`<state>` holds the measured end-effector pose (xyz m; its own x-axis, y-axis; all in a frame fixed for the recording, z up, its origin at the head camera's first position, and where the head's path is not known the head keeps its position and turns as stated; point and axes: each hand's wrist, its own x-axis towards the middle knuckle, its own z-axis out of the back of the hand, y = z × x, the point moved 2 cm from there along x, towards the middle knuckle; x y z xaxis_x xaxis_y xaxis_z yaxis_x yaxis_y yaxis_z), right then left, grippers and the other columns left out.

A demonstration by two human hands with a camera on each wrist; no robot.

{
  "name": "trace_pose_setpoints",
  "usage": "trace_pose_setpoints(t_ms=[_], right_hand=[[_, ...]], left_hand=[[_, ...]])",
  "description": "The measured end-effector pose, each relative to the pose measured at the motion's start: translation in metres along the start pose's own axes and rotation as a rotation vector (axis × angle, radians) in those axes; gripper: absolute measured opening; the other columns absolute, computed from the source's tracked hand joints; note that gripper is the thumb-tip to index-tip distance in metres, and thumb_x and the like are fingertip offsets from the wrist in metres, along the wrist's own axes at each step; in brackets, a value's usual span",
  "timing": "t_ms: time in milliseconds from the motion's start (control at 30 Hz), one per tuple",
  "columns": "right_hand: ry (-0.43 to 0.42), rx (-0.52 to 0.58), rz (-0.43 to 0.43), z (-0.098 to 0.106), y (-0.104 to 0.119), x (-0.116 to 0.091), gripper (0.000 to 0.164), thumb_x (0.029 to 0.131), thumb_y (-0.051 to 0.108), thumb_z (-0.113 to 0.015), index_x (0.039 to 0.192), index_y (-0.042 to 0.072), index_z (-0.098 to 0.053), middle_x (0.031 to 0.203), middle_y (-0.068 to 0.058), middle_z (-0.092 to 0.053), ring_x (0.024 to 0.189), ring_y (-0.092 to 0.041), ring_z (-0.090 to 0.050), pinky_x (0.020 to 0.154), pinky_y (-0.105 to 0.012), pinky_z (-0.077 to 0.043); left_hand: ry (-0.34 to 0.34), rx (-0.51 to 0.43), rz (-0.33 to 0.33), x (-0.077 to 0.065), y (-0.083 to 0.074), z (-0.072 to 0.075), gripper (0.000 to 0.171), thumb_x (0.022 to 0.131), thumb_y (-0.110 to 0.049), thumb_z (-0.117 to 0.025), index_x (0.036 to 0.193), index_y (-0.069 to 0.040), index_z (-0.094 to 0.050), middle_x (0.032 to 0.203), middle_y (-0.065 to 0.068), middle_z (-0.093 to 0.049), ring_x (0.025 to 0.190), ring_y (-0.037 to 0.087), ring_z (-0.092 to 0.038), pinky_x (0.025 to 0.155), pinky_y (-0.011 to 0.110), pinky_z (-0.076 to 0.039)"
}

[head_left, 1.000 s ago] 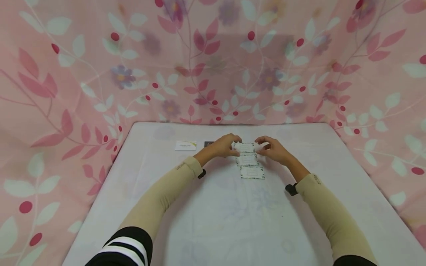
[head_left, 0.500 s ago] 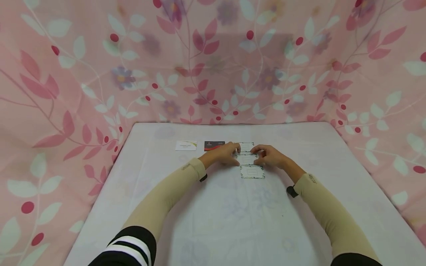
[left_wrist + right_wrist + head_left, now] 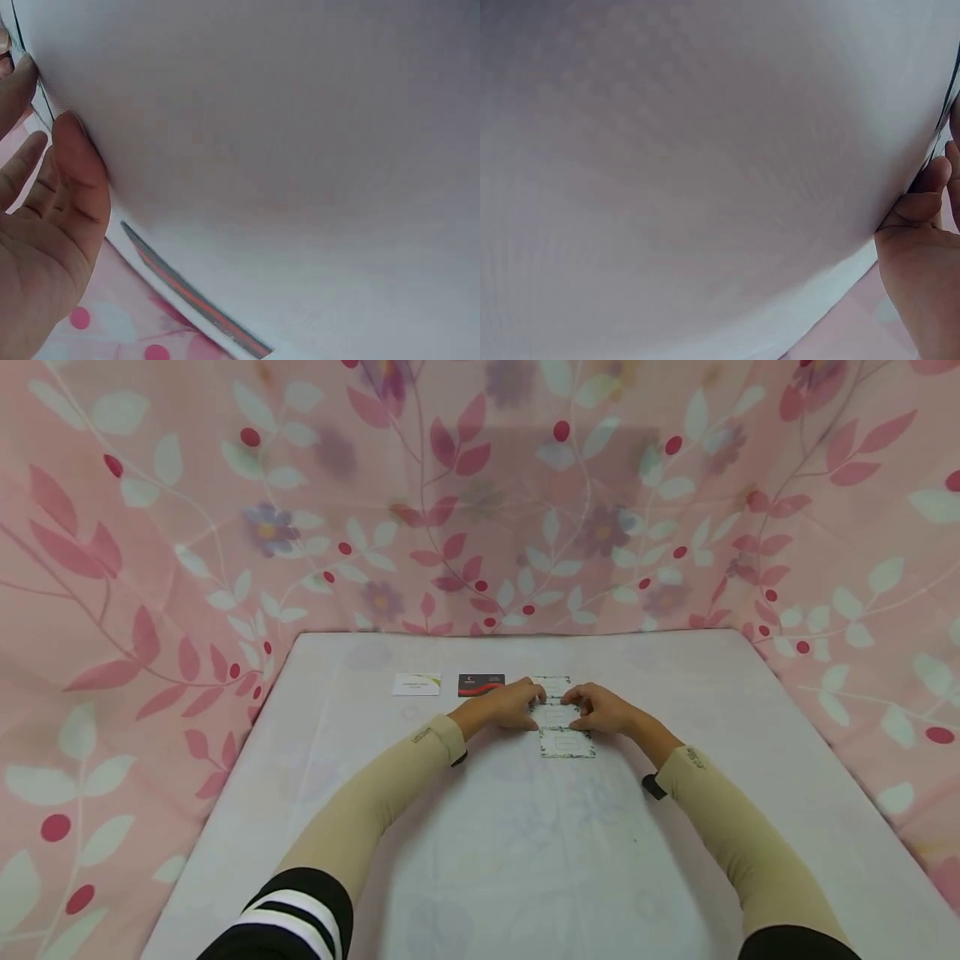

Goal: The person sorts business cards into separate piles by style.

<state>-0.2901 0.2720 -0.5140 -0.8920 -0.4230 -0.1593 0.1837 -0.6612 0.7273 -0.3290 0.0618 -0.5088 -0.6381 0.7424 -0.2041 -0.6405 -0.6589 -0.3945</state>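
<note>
Three white cards with leafy borders lie flat in a column, their edges close together. Both hands are at the middle card (image 3: 556, 717). Its left edge is touched by the thumb and forefinger of my left hand (image 3: 510, 704), spread apart. Against its right edge rest the fingertips of my right hand (image 3: 604, 708). The top card (image 3: 555, 686) is partly covered by fingers; the bottom card (image 3: 567, 744) shows whole. In the left wrist view the left hand (image 3: 52, 232) has loosely bent fingers. The right wrist view shows the right hand (image 3: 922, 232) low at the tabletop; its cards appear only as a thin dark-edged strip.
Left of the column lie a black and red card (image 3: 480, 686) and a white card with a yellow-green corner (image 3: 416, 685), in line with the top card. All sit on a white-covered table (image 3: 465, 860). A pink floral cloth (image 3: 480, 510) hangs behind and at the sides.
Both hands have come down from the top card to the middle card's side edges. The black and red card, partly covered before, is now more exposed. Hands barely moved over the last half second.
</note>
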Motion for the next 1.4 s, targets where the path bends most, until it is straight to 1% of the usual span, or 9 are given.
trace_pose_setpoints(t_ms=[100, 233, 433, 567, 800, 900, 1033, 1133, 1400], right_hand=[[0.015, -0.025, 0.023, -0.001, 0.003, 0.001, 0.046, 0.086, 0.007, -0.076, 0.126, -0.005, -0.057, 0.116, -0.021, -0.058, 0.078, -0.019, -0.047, 0.074, -0.032, -0.042], [0.022, -0.038, 0.006, -0.003, 0.007, 0.000, 0.048, 0.085, 0.007, -0.077, 0.127, -0.007, -0.057, 0.105, -0.018, -0.059, 0.080, -0.020, -0.047, 0.075, -0.033, -0.041], [0.006, -0.055, -0.038, -0.005, 0.004, -0.002, 0.050, 0.084, 0.008, -0.077, 0.128, -0.005, -0.056, 0.098, -0.013, -0.055, 0.082, -0.020, -0.046, 0.076, -0.033, -0.040], [-0.008, -0.073, -0.024, -0.006, 0.004, -0.002, 0.047, 0.084, 0.007, -0.078, 0.125, -0.005, -0.058, 0.095, -0.012, -0.055, 0.081, -0.021, -0.046, 0.075, -0.033, -0.040], [-0.039, -0.110, -0.068, -0.008, 0.011, -0.009, 0.046, 0.084, 0.011, -0.078, 0.123, 0.007, -0.053, 0.102, -0.013, -0.056, 0.082, -0.020, -0.050, 0.074, -0.033, -0.043], [-0.049, -0.117, -0.070, -0.009, 0.014, -0.013, 0.045, 0.086, 0.012, -0.076, 0.123, 0.009, -0.050, 0.094, -0.011, -0.058, 0.076, -0.020, -0.052, 0.071, -0.033, -0.043], [-0.086, -0.109, -0.046, -0.011, 0.011, -0.015, 0.037, 0.091, 0.011, -0.071, 0.122, 0.010, -0.052, 0.080, -0.007, -0.055, 0.069, -0.018, -0.049, 0.066, -0.033, -0.041], [-0.111, -0.069, -0.034, -0.011, 0.008, -0.017, 0.030, 0.094, 0.008, -0.065, 0.122, 0.009, -0.054, 0.077, -0.006, -0.055, 0.068, -0.017, -0.048, 0.066, -0.032, -0.041], [-0.178, 0.227, -0.079, 0.002, 0.008, -0.017, 0.028, 0.100, 0.007, -0.053, 0.128, 0.004, -0.053, 0.085, -0.016, -0.058, 0.069, -0.023, -0.049, 0.059, -0.034, -0.044]], left_hand=[[0.023, 0.026, -0.002, 0.001, -0.002, 0.001, 0.053, 0.087, -0.033, -0.076, 0.132, -0.014, -0.055, 0.125, 0.006, -0.052, 0.105, 0.015, -0.053, 0.094, 0.029, -0.046], [0.030, 0.007, 0.010, -0.001, -0.002, 0.000, 0.050, 0.087, -0.032, -0.076, 0.129, -0.014, -0.055, 0.125, 0.007, -0.052, 0.107, 0.015, -0.053, 0.094, 0.030, -0.046], [0.019, 0.011, 0.010, -0.005, -0.005, -0.002, 0.053, 0.087, -0.033, -0.076, 0.132, -0.014, -0.053, 0.125, 0.006, -0.051, 0.103, 0.013, -0.053, 0.094, 0.029, -0.047], [0.010, 0.045, 0.019, -0.007, -0.008, -0.001, 0.055, 0.087, -0.033, -0.076, 0.133, -0.014, -0.053, 0.126, 0.006, -0.049, 0.099, 0.013, -0.053, 0.091, 0.029, -0.048], [-0.028, 0.098, 0.034, -0.010, -0.015, -0.004, 0.055, 0.087, -0.032, -0.076, 0.134, -0.018, -0.049, 0.125, 0.006, -0.046, 0.089, 0.013, -0.056, 0.080, 0.028, -0.049], [-0.047, 0.098, 0.049, -0.013, -0.016, -0.006, 0.055, 0.087, -0.031, -0.077, 0.133, -0.020, -0.048, 0.125, 0.006, -0.045, 0.087, 0.014, -0.055, 0.075, 0.028, -0.049], [-0.057, 0.097, 0.049, -0.016, -0.018, -0.006, 0.056, 0.087, -0.030, -0.077, 0.133, -0.020, -0.047, 0.126, 0.007, -0.045, 0.087, 0.015, -0.055, 0.074, 0.028, -0.048], [-0.066, 0.073, 0.034, -0.017, -0.019, -0.004, 0.055, 0.087, -0.031, -0.077, 0.133, -0.018, -0.049, 0.125, 0.007, -0.047, 0.091, 0.014, -0.054, 0.078, 0.028, -0.048], [-0.179, 0.061, -0.038, -0.015, -0.016, 0.014, 0.061, 0.080, -0.033, -0.083, 0.132, -0.014, -0.056, 0.125, 0.005, -0.052, 0.102, 0.014, -0.054, 0.090, 0.031, -0.049]])
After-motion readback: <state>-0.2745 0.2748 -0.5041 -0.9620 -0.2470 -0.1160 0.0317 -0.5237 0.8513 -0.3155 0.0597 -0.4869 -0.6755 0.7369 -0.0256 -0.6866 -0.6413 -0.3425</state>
